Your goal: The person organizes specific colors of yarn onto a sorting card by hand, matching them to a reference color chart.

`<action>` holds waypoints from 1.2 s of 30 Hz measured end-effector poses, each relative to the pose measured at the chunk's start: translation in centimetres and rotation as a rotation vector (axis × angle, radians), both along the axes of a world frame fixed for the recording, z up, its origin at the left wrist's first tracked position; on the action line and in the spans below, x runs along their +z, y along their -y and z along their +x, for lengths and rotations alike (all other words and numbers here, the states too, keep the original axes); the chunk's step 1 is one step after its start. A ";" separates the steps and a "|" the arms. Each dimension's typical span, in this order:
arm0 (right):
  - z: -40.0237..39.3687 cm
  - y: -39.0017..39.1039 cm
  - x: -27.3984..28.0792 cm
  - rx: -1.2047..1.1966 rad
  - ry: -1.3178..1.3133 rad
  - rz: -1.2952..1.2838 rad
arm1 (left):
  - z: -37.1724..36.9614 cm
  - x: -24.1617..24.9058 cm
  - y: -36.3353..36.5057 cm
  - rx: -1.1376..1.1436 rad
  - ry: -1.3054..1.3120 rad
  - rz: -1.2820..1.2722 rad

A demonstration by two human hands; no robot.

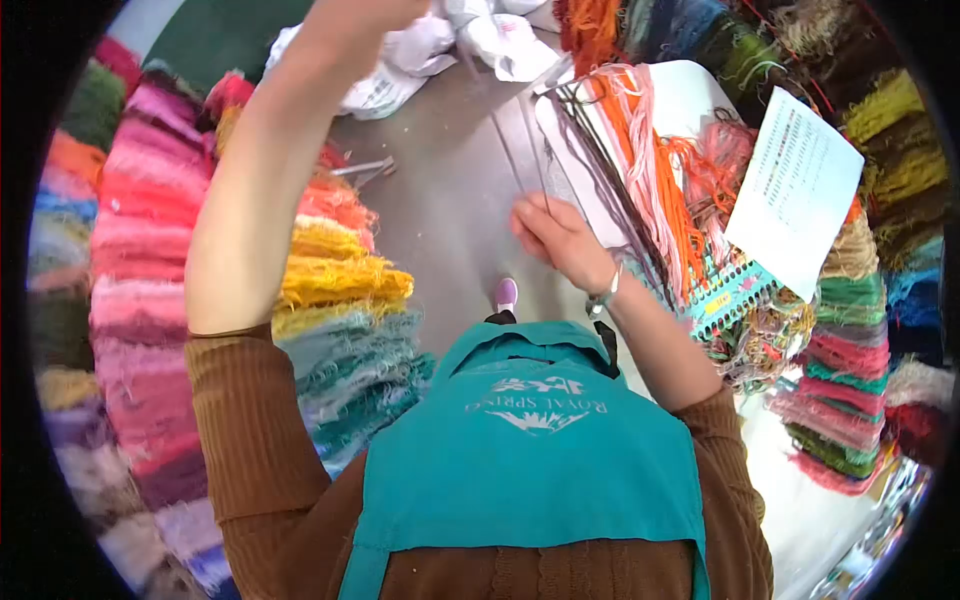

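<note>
My right hand (pixel 562 240) is closed in a pinch on thin dark threads (pixel 512 150), in front of my body. The threads run upward from my fingertips and blur toward the top. My left hand (pixel 375 12) is raised at the top edge, its fingers cut off by the frame, so its hold is hidden. Beside my right hand hang long strands of orange yarn (pixel 640 130), pink yarn (pixel 655 190) and dark brown yarn (pixel 610 165), laid along a white board. A teal card with holes (pixel 733 298) lies at their lower end.
A printed sheet (pixel 795 190) covers part of the yarn at right. Thick rows of coloured yarn bundles (pixel 150 290) hang on the left, with more bundles (pixel 845 390) on the right. White bags (pixel 400 65) sit on the floor ahead. Scissor-like metal (pixel 365 168) sticks out at left.
</note>
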State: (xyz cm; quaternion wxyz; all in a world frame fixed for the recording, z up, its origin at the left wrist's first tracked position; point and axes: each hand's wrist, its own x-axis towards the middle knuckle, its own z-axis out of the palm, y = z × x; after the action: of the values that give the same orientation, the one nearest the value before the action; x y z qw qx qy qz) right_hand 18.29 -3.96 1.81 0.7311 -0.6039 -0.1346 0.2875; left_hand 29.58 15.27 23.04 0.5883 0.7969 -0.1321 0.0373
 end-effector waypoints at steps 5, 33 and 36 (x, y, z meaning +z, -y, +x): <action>-3.3 2.8 -4.2 -0.237 -0.088 -0.163 | 8.6 -0.8 -4.5 0.118 0.461 0.372; -65.3 27.0 -14.4 -1.745 -0.779 -1.941 | -7.2 -17.7 20.3 -1.379 -0.371 0.191; -49.9 26.8 -7.2 -1.997 -0.043 -1.195 | -8.8 -16.2 21.0 -1.485 -0.592 0.152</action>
State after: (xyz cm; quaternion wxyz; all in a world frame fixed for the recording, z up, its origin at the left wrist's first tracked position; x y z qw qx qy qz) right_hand -31.57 -30.75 -5.39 0.2336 -0.6848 0.5705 -0.3885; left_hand 20.76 -5.73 6.80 0.4142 0.5155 -0.4686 -0.5858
